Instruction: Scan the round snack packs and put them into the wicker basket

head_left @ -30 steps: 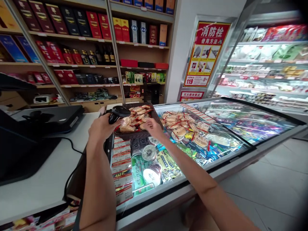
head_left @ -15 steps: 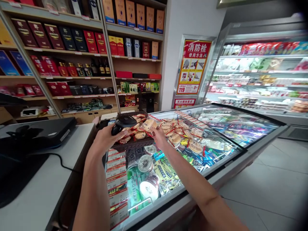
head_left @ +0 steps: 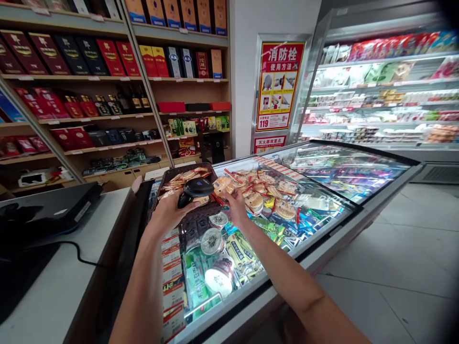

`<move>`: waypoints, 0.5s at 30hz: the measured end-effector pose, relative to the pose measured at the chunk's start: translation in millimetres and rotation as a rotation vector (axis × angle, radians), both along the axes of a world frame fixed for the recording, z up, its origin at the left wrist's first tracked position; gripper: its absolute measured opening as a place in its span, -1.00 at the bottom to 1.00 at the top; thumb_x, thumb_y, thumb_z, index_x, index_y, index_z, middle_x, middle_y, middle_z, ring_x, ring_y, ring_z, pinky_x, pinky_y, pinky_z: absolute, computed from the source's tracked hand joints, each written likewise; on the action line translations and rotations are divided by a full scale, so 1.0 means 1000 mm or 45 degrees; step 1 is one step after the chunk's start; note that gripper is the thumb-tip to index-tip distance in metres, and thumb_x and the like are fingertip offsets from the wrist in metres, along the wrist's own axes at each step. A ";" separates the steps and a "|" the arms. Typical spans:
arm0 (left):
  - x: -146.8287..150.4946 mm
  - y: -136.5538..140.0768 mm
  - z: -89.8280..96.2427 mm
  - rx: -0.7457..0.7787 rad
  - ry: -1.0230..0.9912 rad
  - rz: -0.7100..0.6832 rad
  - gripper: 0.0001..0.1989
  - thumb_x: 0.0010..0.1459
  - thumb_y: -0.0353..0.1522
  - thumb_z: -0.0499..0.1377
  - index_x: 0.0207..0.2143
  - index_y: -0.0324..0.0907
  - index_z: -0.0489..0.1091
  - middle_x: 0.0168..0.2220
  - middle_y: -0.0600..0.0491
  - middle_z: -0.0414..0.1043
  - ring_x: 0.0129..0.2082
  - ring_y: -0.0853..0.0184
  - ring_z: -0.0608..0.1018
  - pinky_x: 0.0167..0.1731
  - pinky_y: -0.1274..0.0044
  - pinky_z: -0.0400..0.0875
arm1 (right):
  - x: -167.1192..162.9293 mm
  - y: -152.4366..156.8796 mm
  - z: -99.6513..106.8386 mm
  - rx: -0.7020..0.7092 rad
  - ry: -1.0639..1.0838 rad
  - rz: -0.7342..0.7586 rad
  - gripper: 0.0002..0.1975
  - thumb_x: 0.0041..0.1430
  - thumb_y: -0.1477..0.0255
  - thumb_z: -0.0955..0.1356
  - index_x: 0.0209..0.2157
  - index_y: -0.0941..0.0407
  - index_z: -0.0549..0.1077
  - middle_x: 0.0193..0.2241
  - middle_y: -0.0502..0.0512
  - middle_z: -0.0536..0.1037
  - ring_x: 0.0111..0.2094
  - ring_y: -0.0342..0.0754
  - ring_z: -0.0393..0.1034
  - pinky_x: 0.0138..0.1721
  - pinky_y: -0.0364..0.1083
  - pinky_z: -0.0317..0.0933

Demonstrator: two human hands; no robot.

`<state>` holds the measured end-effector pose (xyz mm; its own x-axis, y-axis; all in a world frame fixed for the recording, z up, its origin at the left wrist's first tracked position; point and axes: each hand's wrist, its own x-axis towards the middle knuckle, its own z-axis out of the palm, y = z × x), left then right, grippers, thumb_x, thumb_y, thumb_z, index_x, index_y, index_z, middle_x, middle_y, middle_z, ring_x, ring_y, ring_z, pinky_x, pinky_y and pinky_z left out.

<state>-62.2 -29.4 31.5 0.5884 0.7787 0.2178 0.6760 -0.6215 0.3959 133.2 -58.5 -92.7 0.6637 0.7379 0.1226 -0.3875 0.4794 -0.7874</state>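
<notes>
Scanner [head_left: 198, 187], near the centre of the frame, with the fingers of the left hand [head_left: 169, 210] closed around its handle. Its head lies just beside a wrapped pastry [head_left: 223, 183], which the right hand [head_left: 235, 202] pinches between thumb and fingers. Behind and below the scanner, a dark woven basket [head_left: 207, 210] holds further wrapped pastries. A loose pile [head_left: 258, 184] of similar packets lies right of centre on the glass-topped freezer [head_left: 304, 173]. Counter [head_left: 114, 203] at left; stocked shelves [head_left: 89, 82] at upper left.
</notes>
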 end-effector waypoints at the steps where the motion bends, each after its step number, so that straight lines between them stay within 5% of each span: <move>1: 0.001 0.001 0.000 0.010 0.011 0.005 -0.43 0.08 0.09 0.10 -0.08 -0.12 0.46 -0.52 0.06 0.48 -0.34 0.11 0.55 -0.41 0.49 0.25 | 0.001 0.000 0.000 -0.012 0.009 -0.026 -0.55 -0.13 0.20 0.53 -0.34 0.03 0.24 -0.44 -0.13 0.44 -0.43 -0.15 0.40 -0.47 -0.19 0.27; 10: -0.009 0.005 0.006 -0.064 -0.032 0.097 -0.35 -0.03 0.15 0.15 -0.06 -0.09 0.48 -0.36 0.02 0.57 -0.25 0.07 0.57 -0.38 0.49 0.29 | 0.060 0.000 -0.003 -0.128 0.440 -0.662 -0.68 0.10 0.16 0.41 -0.33 0.00 0.21 -0.41 -0.10 0.44 -0.50 -0.16 0.36 -0.53 -0.16 0.30; 15: -0.043 0.024 0.006 -0.071 -0.031 0.343 -0.37 -0.04 0.18 0.14 -0.16 -0.11 0.49 -0.48 0.00 0.52 -0.38 0.09 0.55 -0.44 0.46 0.25 | 0.093 -0.003 -0.007 -0.063 0.593 -0.626 -0.86 0.24 0.32 0.31 -0.36 0.05 0.29 -0.49 -0.09 0.45 -0.48 -0.18 0.42 -0.37 -0.16 0.41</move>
